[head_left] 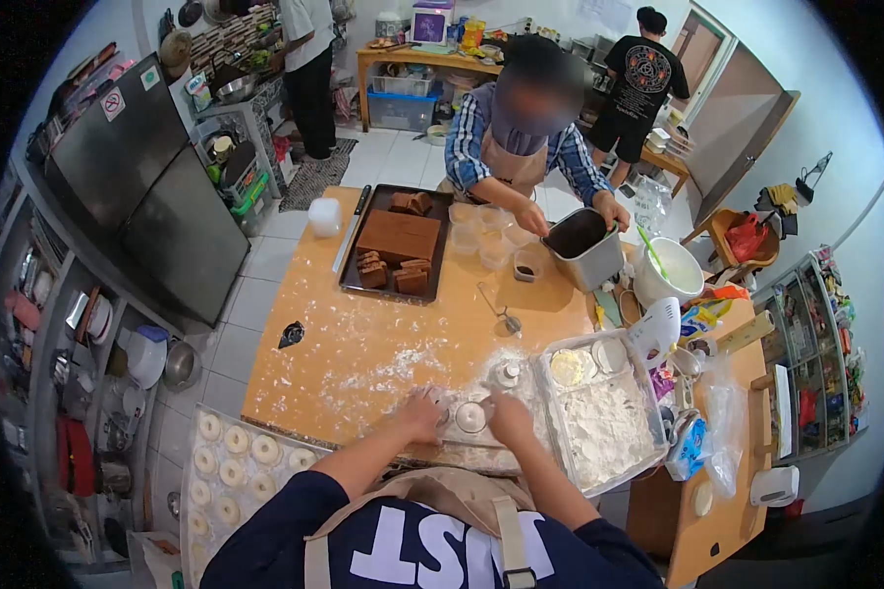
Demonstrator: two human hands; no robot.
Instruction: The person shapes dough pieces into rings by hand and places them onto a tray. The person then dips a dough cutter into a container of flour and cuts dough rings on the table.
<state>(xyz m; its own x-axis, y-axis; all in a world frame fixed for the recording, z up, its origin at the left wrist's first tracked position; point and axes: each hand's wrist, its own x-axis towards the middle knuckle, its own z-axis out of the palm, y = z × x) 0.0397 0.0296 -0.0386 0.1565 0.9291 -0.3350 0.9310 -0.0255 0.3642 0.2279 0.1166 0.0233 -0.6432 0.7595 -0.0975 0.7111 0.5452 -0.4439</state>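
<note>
My left hand (422, 416) is low over the floured front of the table, its fingers curled at a small pale thing I cannot make out. My right hand (511, 420) lies to the right, fingers stretched out and partly hidden by the hand itself. Between them is a round, whitish, rimmed piece (470, 417), too small to tell whether dough or a cutter. Just beyond it, a small round piece with a raised middle (508, 373) sits in flour. A white tray (648, 417) to the right holds flour and flat pale discs (567, 368).
Ring-shaped doughs (265, 450) fill a tray at lower left. A dark tray (347, 280) of brown cake (399, 238), a knife (354, 226), plastic cups (493, 253) and a small strainer (509, 321) lie ahead. Across the table, another person tilts a metal container (594, 263). A hand mixer (656, 332) stands right.
</note>
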